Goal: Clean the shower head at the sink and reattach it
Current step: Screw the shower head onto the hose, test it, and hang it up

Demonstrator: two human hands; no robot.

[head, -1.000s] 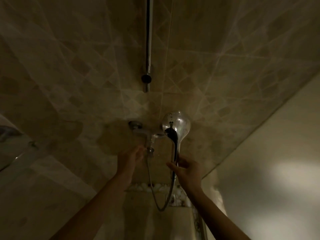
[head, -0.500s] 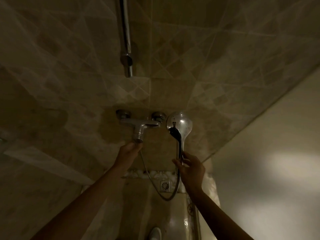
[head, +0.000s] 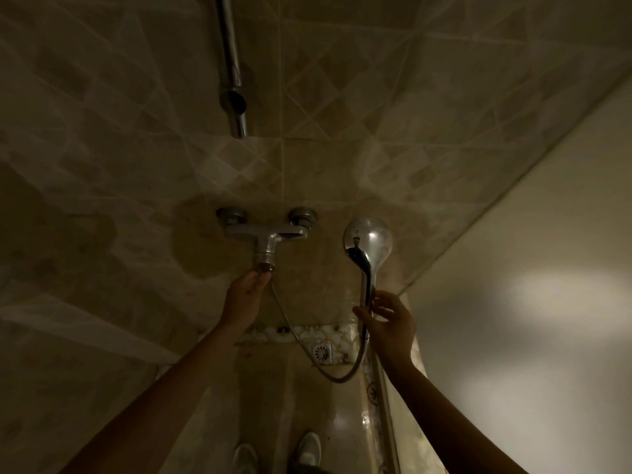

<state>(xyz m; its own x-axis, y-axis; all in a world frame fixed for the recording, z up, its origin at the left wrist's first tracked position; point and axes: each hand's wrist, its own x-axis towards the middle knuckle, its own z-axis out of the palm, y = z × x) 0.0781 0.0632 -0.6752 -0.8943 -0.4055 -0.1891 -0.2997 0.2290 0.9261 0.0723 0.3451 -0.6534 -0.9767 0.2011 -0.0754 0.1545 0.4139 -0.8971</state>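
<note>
The chrome shower head [head: 368, 239] stands upright with its round face near the tiled wall. My right hand [head: 386, 323] grips its dark handle from the right. A metal hose [head: 337, 377] loops down from the handle and up to the wall mixer tap [head: 265, 232]. My left hand [head: 245, 295] pinches the hose nut at the tap's lower outlet [head: 266, 266]. The light is dim, so the finger grip on the nut is hard to make out.
A vertical chrome rail [head: 231, 66] with a holder runs up the tiled wall above the tap. A square floor drain [head: 322, 353] lies below. A plain wall [head: 530, 268] closes in on the right. My two shoes [head: 307, 449] stand on the wet floor.
The camera has tilted down, so the tap and shower head sit lower in view and my shoes appear. Both hands keep their hold on the hose nut and handle.
</note>
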